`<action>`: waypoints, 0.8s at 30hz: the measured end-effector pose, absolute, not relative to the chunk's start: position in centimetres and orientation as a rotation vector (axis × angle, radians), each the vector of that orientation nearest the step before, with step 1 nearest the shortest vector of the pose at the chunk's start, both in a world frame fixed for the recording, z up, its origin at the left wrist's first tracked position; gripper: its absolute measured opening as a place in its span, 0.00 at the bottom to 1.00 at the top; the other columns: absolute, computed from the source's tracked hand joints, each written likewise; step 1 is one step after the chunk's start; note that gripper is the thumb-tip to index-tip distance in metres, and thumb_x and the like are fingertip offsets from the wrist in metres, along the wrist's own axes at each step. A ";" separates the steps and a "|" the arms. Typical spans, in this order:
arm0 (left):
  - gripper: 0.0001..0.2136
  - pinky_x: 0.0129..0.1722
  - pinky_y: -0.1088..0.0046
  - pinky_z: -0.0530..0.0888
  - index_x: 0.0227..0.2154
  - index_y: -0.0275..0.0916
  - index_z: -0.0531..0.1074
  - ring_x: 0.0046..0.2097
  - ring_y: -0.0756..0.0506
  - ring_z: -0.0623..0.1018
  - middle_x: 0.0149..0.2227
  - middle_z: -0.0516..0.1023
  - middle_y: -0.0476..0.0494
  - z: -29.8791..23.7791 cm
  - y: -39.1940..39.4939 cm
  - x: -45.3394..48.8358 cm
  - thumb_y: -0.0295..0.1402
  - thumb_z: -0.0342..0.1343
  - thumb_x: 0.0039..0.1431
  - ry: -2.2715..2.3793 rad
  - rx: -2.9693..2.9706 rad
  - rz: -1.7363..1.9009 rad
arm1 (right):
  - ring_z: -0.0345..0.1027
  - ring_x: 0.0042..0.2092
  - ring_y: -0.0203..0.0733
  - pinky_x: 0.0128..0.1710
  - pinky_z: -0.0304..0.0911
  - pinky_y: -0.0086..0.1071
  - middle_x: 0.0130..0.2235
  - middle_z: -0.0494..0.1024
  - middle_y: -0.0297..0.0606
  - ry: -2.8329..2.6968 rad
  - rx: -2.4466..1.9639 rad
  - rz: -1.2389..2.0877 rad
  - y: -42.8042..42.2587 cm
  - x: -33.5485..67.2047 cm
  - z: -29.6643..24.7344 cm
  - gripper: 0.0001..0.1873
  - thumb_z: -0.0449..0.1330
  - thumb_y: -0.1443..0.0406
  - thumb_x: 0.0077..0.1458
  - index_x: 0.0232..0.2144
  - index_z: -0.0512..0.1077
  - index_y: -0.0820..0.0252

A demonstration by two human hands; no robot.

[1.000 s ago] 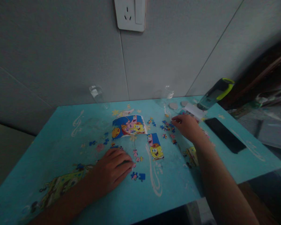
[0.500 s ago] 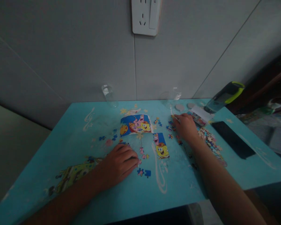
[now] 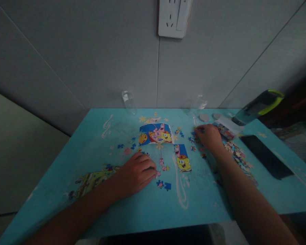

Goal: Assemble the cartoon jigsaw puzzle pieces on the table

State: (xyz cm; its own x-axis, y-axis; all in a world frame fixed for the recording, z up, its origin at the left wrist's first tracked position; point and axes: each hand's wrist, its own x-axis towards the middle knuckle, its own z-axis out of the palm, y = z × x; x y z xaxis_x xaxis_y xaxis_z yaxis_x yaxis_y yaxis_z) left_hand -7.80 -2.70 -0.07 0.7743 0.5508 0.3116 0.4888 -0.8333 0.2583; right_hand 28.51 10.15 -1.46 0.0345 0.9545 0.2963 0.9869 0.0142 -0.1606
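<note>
My left hand [image 3: 136, 173] rests on the table with its fingers curled. Its fingertips are beside a pink jigsaw piece [image 3: 158, 173]; whatever they pinch is hidden. Farther right, my right hand [image 3: 209, 137] reaches forward, thumb and fingers pinched at a small jigsaw piece [image 3: 195, 129] by a scatter of blue pieces [image 3: 192, 140]. Between the hands lie a blue cartoon picture sheet [image 3: 155, 134], slightly curved, and a narrow cartoon panel [image 3: 183, 160]. Joined blue pieces [image 3: 164, 185] sit near my left fingertips. A larger yellow cartoon puzzle section [image 3: 94, 180] is partly covered by my left forearm.
A heap of loose pieces [image 3: 237, 154] lies beyond my right forearm, next to a black phone [image 3: 266, 156]. At the back stand clear containers [image 3: 129, 102], round lids [image 3: 203, 117], a small box [image 3: 225, 129] and a bottle [image 3: 255, 109], against a grey wall [image 3: 112, 54].
The view has turned slightly left, so the table and everything on it appear farther right. Both hands keep about the same places over the table.
</note>
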 end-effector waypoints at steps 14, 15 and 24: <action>0.07 0.56 0.59 0.67 0.41 0.41 0.77 0.46 0.46 0.75 0.41 0.79 0.48 0.3 -2.6 -7.6 0.32 0.53 0.71 0.797 2.839 0.579 | 0.76 0.38 0.50 0.39 0.66 0.39 0.38 0.84 0.42 -1.884 -1.983 -0.041 9.9 28.4 -0.8 0.14 0.59 0.58 0.59 0.41 0.80 0.57; 0.07 0.56 0.59 0.67 0.41 0.40 0.77 0.47 0.46 0.75 0.42 0.79 0.48 0.3 -2.6 -7.7 0.32 0.53 0.71 0.792 2.837 0.580 | 0.77 0.38 0.50 0.39 0.66 0.39 0.38 0.84 0.42 -1.884 -1.980 -0.036 9.9 28.4 -0.7 0.13 0.59 0.58 0.59 0.41 0.80 0.56; 0.07 0.56 0.59 0.66 0.40 0.40 0.77 0.47 0.46 0.74 0.42 0.80 0.48 0.2 -2.6 -7.7 0.31 0.53 0.71 0.753 2.849 0.568 | 0.78 0.38 0.51 0.39 0.67 0.40 0.38 0.84 0.44 -1.864 -1.967 0.000 9.7 28.4 -0.3 0.15 0.58 0.59 0.58 0.41 0.82 0.57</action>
State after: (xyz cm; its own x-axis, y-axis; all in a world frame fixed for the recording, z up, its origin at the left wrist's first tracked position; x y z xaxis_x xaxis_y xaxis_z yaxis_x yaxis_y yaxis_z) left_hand -7.74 -2.59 0.16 0.8035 0.5006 0.3221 0.4475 -0.8648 0.2276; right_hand 28.44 9.75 -0.32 0.0969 0.9529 0.2875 0.9528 -0.0052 -0.3036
